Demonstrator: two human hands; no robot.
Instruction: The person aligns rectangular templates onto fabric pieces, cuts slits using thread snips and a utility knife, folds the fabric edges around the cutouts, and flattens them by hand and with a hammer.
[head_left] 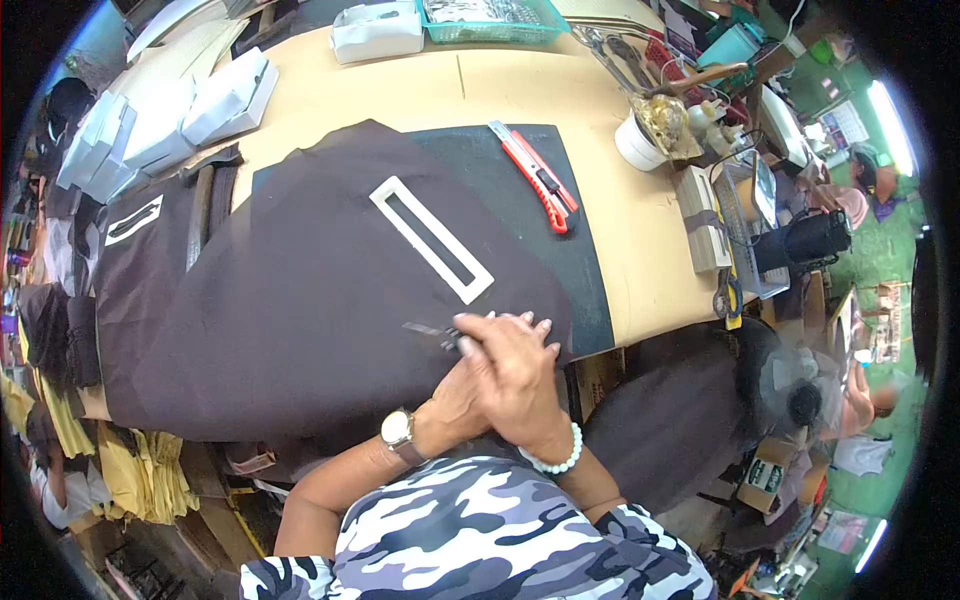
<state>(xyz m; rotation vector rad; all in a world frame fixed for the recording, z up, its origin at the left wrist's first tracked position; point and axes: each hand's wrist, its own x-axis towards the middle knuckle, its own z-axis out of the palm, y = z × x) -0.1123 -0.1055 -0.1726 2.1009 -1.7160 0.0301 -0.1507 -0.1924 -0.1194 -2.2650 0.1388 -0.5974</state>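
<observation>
Dark brown cloth (290, 290) spreads over the table and hangs past its front edge. On it lies a cream, long rectangular frame (432, 240) with an open slot. My right hand (515, 375), with a bead bracelet, crosses over my left and is closed on a small tool with a thin metal blade (425, 328); blur hides its exact kind. Under it, my left hand (452, 402), wearing a watch, rests at the cloth's near edge. Its fingertips poke out beyond the right hand, stretched and slightly apart; its palm is hidden.
A red utility knife (535, 178) lies on the dark cutting mat (580, 270). White boxes (230, 95) stand at the back left, a teal basket (490, 30) at the back. On the right are a white tub (640, 142), yellow-handled scissors (733, 300) and a wire basket (750, 220).
</observation>
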